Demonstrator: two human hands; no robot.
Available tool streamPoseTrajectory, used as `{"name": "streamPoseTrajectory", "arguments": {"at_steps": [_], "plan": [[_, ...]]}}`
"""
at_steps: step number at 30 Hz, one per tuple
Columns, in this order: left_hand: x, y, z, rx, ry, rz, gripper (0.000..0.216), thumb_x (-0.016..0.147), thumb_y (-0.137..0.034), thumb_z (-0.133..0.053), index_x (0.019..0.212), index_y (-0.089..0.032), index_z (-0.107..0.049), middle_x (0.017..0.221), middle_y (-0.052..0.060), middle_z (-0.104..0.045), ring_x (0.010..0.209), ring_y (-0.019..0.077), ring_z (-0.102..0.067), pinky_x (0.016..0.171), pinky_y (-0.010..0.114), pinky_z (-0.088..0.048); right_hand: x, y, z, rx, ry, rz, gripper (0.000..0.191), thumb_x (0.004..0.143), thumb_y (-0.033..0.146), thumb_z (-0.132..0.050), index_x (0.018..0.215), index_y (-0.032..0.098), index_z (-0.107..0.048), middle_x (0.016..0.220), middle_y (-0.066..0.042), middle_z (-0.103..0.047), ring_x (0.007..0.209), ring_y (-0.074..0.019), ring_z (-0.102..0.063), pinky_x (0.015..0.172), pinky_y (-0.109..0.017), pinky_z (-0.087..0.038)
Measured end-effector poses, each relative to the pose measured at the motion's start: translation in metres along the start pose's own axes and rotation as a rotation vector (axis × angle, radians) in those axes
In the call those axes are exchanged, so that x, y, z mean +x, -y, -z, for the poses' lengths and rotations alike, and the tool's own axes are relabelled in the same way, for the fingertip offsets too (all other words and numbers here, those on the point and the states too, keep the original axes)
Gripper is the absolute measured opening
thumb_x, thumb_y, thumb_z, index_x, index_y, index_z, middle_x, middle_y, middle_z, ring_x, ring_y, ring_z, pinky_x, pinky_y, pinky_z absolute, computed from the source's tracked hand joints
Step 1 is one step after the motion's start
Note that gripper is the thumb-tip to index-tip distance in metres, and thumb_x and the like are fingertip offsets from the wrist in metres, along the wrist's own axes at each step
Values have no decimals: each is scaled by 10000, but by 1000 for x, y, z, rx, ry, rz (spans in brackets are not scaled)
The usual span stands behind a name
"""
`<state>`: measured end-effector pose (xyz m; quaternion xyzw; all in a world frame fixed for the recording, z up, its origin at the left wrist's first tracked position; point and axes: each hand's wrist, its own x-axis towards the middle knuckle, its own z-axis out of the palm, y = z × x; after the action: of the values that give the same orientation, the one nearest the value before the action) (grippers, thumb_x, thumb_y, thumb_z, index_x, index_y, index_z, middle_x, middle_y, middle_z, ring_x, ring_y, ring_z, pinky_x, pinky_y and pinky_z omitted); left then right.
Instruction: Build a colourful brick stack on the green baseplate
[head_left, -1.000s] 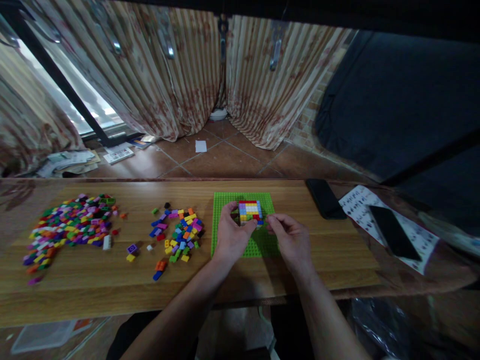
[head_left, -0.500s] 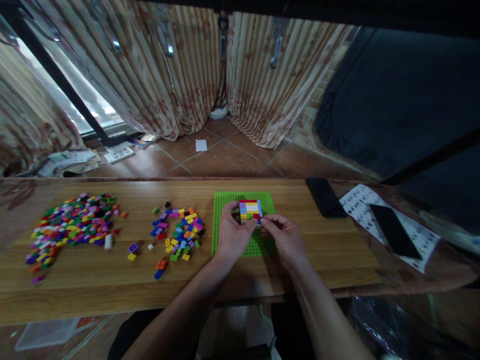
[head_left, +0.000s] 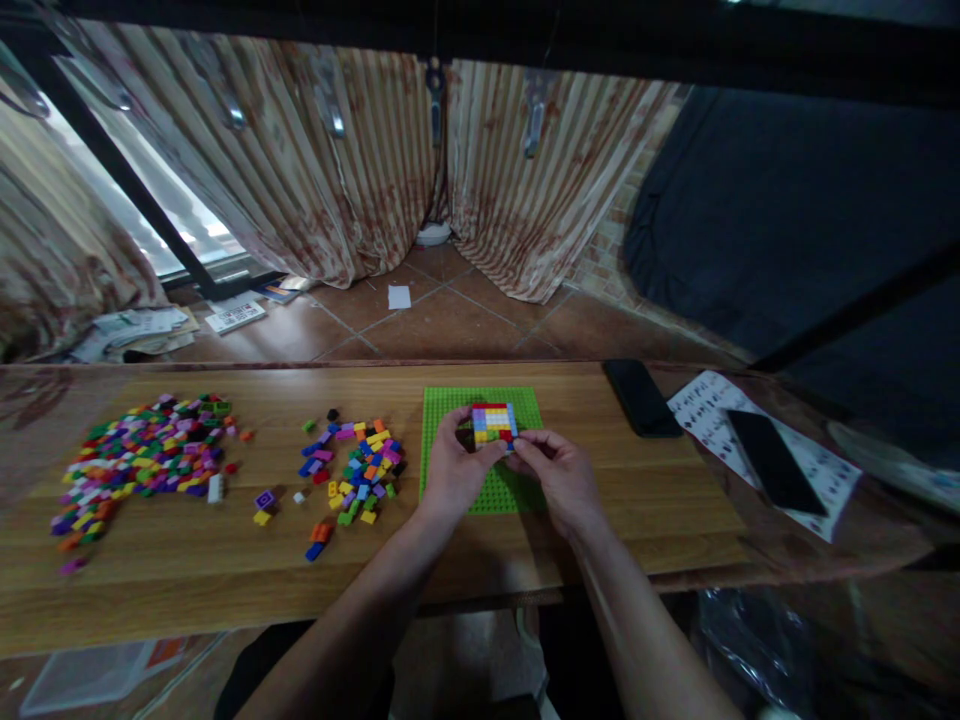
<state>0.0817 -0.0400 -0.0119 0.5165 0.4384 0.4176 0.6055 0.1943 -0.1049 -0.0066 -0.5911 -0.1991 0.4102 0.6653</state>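
A small rectangular build of toy bricks [head_left: 493, 417], in red, white, yellow, light blue and purple, is over the green baseplate [head_left: 525, 402]. My left hand [head_left: 452, 472] is closed around its left side, the thumb along the near edge. At the near right corner, my right hand [head_left: 559, 478] pinches with thumb and index finger. A bit of blue shows by those fingertips, but whether it is a loose brick or part of the build I cannot tell. The hands hide the underside, so I cannot tell whether the build touches the baseplate.
Left of the baseplate lies a smaller group of loose bricks [head_left: 367, 465], and further left a large pile [head_left: 150, 450]. A black phone [head_left: 643, 398] lies at the table's right. Beyond it, a second dark device [head_left: 776, 460] rests on a printed sheet [head_left: 701, 400].
The camera view has shifted slightly, so the table appears a little further left. Both hands stay at the brick build, with only small finger movements at its near right corner.
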Motion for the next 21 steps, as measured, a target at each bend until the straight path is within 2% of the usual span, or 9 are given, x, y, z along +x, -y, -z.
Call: {"name": "streamPoseTrajectory", "arguments": {"at_steps": [3,7,13,17,21], "plan": [[1,-3,5,-77,34,33,478,675,-267,-760,1100,-143,-581,1064,91,-691,939,189,-658,828,329,-527,0,-1,0,21,-1,-12,382,500,424,-884,721,181,-689,692,16,-675,599,-120,-630,628,-300,-588],[3,-5,6,-122,-1,58,347,739,-304,-707,1036,-154,-611,1048,78,-701,922,181,-663,815,322,-536,-1,-2,0,36,9,-26,384,511,423,-885,736,182,-688,704,18,-676,608,-117,-636,639,-291,-588],[8,4,4,-13,-9,25,373,718,-256,-722,1052,-131,-614,1018,91,-708,887,182,-670,806,319,-539,0,0,3,69,42,-71,367,580,472,-849,726,182,-680,675,15,-658,593,-105,-617,624,-262,-568],[8,3,2,3,-31,30,365,725,-243,-709,1061,-134,-617,1006,88,-713,864,182,-677,782,318,-545,2,2,2,65,0,-82,393,589,521,-830,708,181,-673,684,6,-646,594,-103,-586,554,-225,-533],[7,0,1,2,-40,49,367,717,-233,-713,1058,-135,-620,990,84,-716,834,175,-678,760,306,-545,4,2,-7,-30,-43,-38,414,622,553,-782,785,185,-687,752,-7,-661,647,-115,-569,484,-191,-454]]}}
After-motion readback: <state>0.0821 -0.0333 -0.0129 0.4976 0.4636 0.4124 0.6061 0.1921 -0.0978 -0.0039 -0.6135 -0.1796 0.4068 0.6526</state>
